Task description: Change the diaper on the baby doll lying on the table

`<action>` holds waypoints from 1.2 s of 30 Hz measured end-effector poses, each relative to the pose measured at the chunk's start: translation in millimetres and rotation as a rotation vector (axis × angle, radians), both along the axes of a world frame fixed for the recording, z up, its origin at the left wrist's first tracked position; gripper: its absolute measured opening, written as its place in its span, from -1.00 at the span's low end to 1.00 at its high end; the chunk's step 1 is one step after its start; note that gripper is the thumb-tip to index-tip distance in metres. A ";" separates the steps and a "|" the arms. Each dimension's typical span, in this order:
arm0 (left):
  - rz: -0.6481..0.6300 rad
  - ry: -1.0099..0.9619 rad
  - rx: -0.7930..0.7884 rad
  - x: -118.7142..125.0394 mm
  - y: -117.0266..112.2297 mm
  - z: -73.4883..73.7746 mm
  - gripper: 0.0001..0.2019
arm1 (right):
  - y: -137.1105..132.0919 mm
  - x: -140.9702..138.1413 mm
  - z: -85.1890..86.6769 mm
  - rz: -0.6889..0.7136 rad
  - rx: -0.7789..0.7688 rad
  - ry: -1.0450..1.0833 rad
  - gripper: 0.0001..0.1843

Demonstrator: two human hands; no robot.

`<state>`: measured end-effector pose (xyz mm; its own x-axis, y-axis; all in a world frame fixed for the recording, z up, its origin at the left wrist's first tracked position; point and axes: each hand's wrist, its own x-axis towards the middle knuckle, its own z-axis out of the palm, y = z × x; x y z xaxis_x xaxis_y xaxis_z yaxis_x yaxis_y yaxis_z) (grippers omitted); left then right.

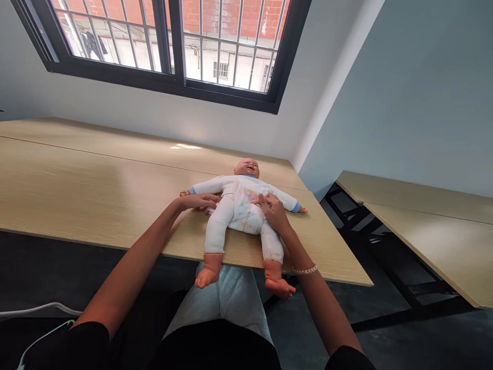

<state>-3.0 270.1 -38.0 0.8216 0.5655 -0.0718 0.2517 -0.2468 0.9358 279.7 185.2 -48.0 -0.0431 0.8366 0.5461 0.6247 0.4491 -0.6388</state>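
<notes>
A baby doll [215, 226] lies on its back on the wooden table [146, 200], head toward the window and bare feet past the front edge. It wears a white suit with blue cuffs and collar. Around its hips is a white diaper [242, 218] with a pale print. My left hand [200, 201] is at the doll's hip on the left, fingers closed on a white side piece of the diaper; its fingertips are partly hidden. On the other side, my right hand [272, 211] pinches the diaper's upper edge at the waist.
A second wooden table [423, 226] on black legs stands to the right, across a gap. Behind the table are a white wall and a barred window [231, 51]. White cables [46, 308] run at the lower left. My lap is under the table's front edge.
</notes>
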 end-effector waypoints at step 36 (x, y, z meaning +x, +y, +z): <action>0.309 -0.583 -0.018 12.9 -14.1 7.3 -0.53 | 57.7 -68.7 25.3 0.237 -0.203 -0.636 -0.74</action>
<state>9.9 256.0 -30.7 0.5284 0.7847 0.3242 -0.2411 -0.2275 0.9435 211.0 242.9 -22.7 -0.4950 0.8482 0.1887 0.8049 0.5294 -0.2682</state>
